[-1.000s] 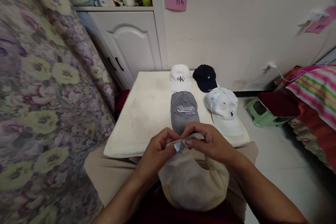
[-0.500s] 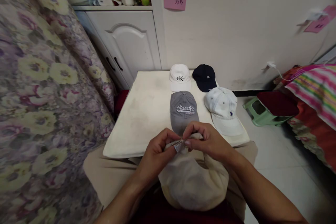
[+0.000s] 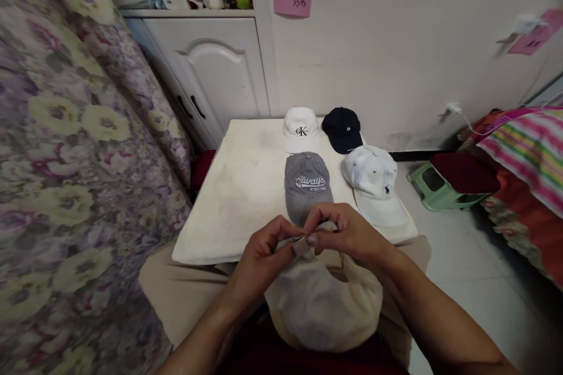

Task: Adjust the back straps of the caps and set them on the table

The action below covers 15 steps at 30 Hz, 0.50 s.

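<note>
A beige cap rests over my lap, its back strap and buckle raised between both hands. My left hand pinches the strap's left side, close to a small buckle. From the right, my right hand grips the strap with thumb and forefinger. The fingertips of both hands nearly meet. Just beyond them a grey cap with white lettering lies on the table, its brim partly behind my right hand. A pale denim cap sits to the right of it.
On the cream-covered table a white cap and a navy cap lie at the far edge. A floral curtain hangs at left. A green stool stands on the floor at right, near a bed.
The buckle between my fingers has tilted slightly and now looks tan instead of shiny silver. Both hands stay almost in place, and the caps on the table have not moved.
</note>
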Available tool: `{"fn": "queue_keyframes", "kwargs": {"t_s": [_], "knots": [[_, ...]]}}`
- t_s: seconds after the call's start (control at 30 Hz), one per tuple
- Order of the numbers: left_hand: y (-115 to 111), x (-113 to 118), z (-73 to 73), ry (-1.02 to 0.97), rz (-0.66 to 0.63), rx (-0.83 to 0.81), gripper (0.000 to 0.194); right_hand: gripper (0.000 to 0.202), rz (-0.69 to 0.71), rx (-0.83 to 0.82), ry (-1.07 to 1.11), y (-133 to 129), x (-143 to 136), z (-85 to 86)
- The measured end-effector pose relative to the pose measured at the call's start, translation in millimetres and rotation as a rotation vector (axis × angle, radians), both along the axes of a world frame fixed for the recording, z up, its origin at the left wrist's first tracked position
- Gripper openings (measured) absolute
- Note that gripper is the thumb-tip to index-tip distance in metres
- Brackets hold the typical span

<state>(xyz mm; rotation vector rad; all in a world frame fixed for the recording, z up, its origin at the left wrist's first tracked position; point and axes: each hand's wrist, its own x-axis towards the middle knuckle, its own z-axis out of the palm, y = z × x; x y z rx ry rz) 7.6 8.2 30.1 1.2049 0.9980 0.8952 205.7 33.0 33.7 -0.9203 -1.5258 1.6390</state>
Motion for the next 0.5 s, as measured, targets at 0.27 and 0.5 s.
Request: {"fn": "queue_keyframes", "kwargs": {"t_s": [0.27, 0.5], "knots": [[2.7, -2.2, -2.2, -0.039, -0.018, -0.032, 0.017, 0.010, 0.046, 0.006, 0.070, 0.0, 0.6, -4.5], [1.3, -3.6, -0.6, -0.001, -0.005, -0.026, 0.017, 0.013, 0.035, -0.087, 0.121, -0.1, -5.0, -9.6]]}}
